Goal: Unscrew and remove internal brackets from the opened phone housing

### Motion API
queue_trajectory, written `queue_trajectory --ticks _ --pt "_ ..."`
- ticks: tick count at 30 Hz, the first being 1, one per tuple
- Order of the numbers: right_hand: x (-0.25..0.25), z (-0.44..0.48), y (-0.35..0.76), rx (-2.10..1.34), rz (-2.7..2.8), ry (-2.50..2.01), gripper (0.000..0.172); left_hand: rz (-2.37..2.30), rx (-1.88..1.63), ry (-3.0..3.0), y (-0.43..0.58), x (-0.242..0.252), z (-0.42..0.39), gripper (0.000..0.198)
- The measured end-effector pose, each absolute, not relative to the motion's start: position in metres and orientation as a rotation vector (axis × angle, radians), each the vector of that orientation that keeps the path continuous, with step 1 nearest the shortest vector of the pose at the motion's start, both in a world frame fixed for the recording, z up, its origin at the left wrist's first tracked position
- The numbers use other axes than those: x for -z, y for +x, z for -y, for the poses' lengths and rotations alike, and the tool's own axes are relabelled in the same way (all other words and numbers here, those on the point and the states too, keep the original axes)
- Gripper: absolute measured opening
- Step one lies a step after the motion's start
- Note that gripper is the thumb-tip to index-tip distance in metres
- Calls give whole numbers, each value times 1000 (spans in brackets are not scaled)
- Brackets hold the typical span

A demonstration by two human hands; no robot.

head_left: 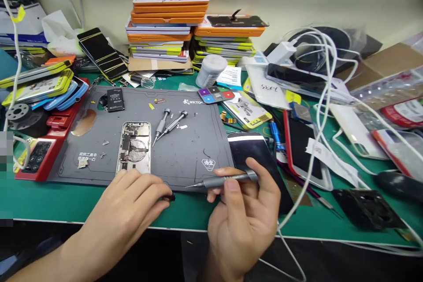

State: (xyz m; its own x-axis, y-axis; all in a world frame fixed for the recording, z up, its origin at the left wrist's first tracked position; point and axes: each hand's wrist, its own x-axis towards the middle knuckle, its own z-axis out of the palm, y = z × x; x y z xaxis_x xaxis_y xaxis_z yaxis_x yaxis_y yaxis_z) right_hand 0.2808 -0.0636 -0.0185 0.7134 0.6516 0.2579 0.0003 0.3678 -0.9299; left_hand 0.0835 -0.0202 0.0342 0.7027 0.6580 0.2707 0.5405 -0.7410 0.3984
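Observation:
My right hand (246, 213) is closed around a slim grey screwdriver (222, 180), its tip pointing left toward my left hand. My left hand (132, 202) pinches a small black part (171, 197) between fingertips at the near edge of the grey work mat (185, 150). Just above my left hand lies an opened phone body (134, 147) with its internals exposed. Two more grey screwdrivers (167, 125) rest on the mat to the right of the phone. A small black battery-like module (115, 99) lies at the mat's upper left.
Stacks of orange and yellow screen boxes (168, 26) stand at the back. A dark phone screen (256, 158) lies right of the mat under my right hand. White cables (322, 110) loop across the cluttered right side. A red tray (36, 158) sits at the left.

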Motion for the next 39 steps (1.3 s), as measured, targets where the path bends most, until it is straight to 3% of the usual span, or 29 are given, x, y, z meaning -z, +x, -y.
queue_trajectory --ticks 5,11,18,28,39 --pt "20 63 281 -468 667 -1128 34 -1188 -677 2557 51 -29 7 21" --pt "21 63 281 -474 657 -1145 35 -1101 -604 2528 43 -16 -1 17" --pt "19 62 278 -491 626 -1214 37 -1059 -615 2541 36 -10 5 33" --pt "17 62 277 -457 637 -1250 39 -1099 -802 2446 45 -4 3 12" --pt "17 61 275 -424 644 -1285 38 -872 -699 2879 24 -2 18 36"
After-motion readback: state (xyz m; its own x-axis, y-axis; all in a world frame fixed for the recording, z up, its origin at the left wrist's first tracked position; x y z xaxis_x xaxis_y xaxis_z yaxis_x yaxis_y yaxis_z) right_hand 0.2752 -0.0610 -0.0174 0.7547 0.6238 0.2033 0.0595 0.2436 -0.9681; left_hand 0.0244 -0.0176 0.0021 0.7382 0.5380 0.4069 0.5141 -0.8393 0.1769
